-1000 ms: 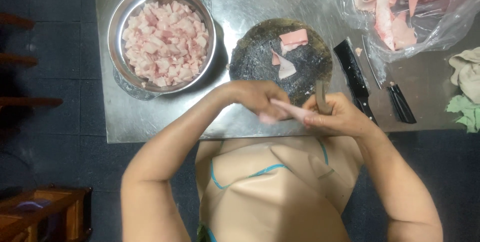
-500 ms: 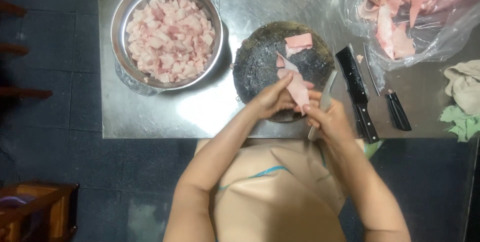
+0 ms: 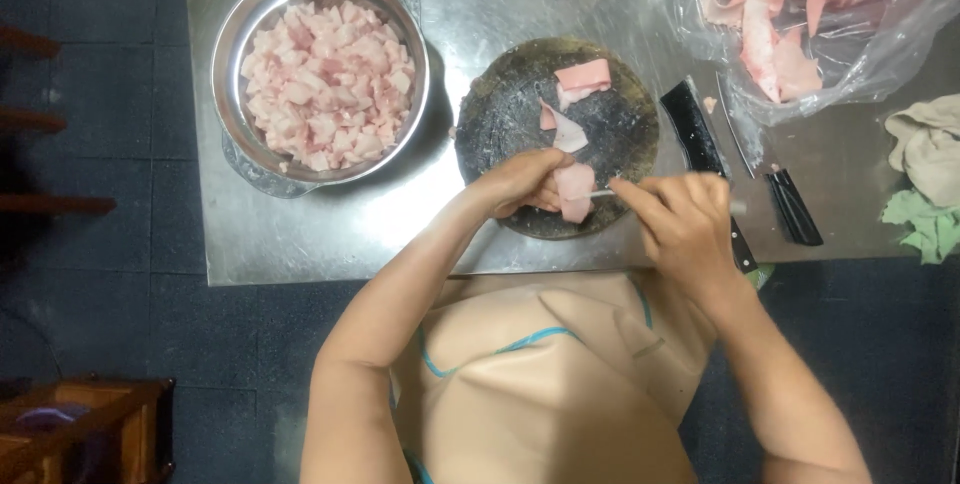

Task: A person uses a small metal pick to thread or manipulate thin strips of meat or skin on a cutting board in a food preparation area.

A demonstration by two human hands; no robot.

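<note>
Pink meat strip [image 3: 575, 192] is pinned flat on the round dark chopping board [image 3: 520, 104] by the left hand [image 3: 520, 184], fingers pressed together on it, probably so it can't slide. Knife [image 3: 612, 191] is gripped tight in the right hand [image 3: 685, 229], blade at the strip.

The right hand [image 3: 685, 224] is covering the handle of a thin blade [image 3: 602, 192] too blurred to make out, while the clear bag of meat strips [image 3: 800, 24] and the cloths [image 3: 930, 174] are running off the far and right edges.
</note>
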